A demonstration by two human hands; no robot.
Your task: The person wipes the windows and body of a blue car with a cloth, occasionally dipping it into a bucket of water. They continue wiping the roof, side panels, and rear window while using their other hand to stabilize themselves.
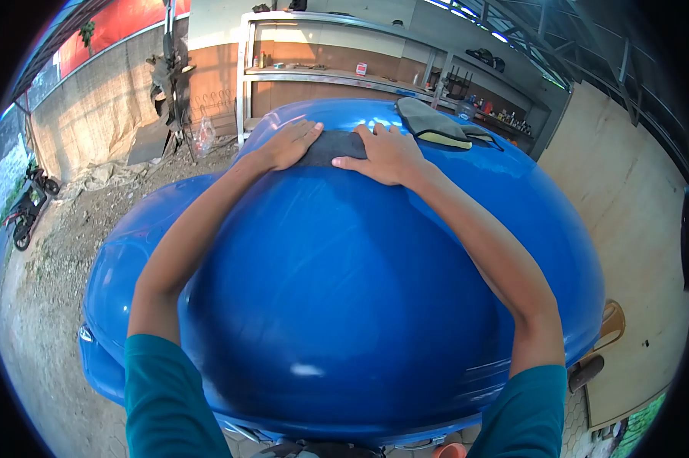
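Note:
A glossy blue car panel fills the middle of the head view. On its far part lies a dark grey cloth. My left hand lies flat on the cloth's left end, fingers together. Flat as well, my right hand covers the cloth's right end with its fingers pointing left. Both arms reach forward over the panel in teal sleeves.
A second folded cloth, grey and yellow, lies on the panel behind my right hand. Metal shelving with small items stands beyond. Gravel ground and a parked motorbike are at left; a plywood wall is at right.

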